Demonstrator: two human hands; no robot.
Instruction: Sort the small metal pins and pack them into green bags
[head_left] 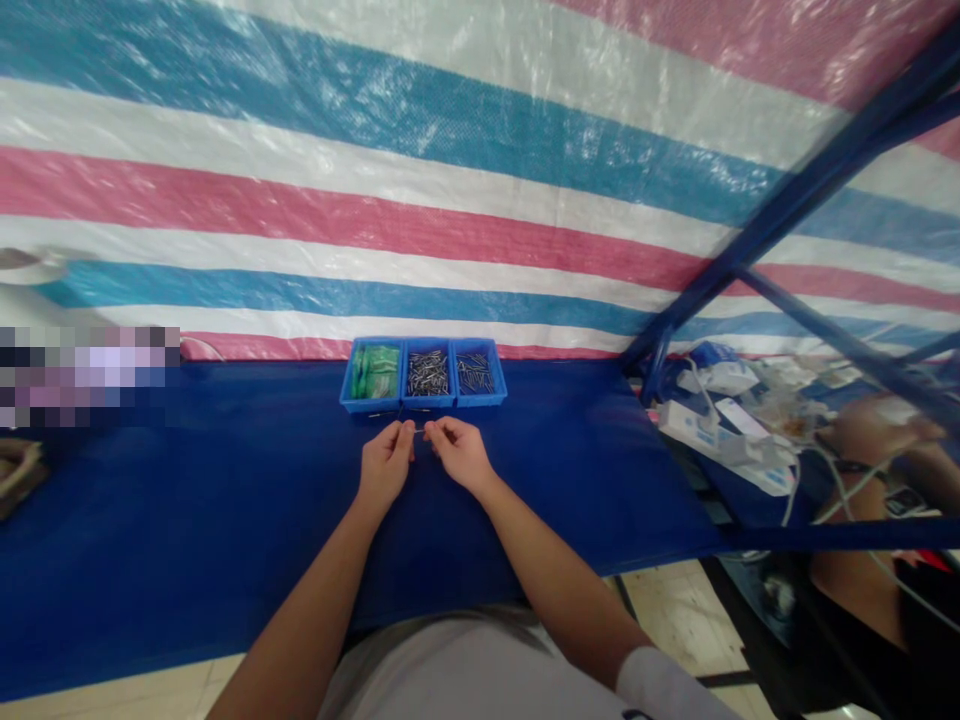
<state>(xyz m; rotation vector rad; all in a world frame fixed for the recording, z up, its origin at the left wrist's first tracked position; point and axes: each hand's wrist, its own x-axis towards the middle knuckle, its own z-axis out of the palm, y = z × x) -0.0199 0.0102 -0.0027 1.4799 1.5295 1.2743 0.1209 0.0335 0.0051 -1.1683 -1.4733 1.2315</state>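
Over the blue table, just in front of three joined blue bins, my left hand (386, 462) and my right hand (459, 454) face each other in a pinch. A thin, light-coloured rod-like piece (419, 431) spans the small gap between the fingertips, its ends hidden by them; its exact kind is too small to tell. The left bin (346, 392) holds green plastic packets (376, 371). Many small metal pins or screws (428, 374) fill the middle bin. Similar slim metal pieces (475, 373) lie in the right bin. Thin dark pieces (385, 414) rest on the table beyond my fingers.
A blue metal frame (750, 245) slants up on the right. Past it are white boxes (724, 447), cables and another person's arm (855, 510). A brown container (21, 475) stands at the left edge. Striped plastic sheeting (420, 230) hangs behind the blue table (187, 520).
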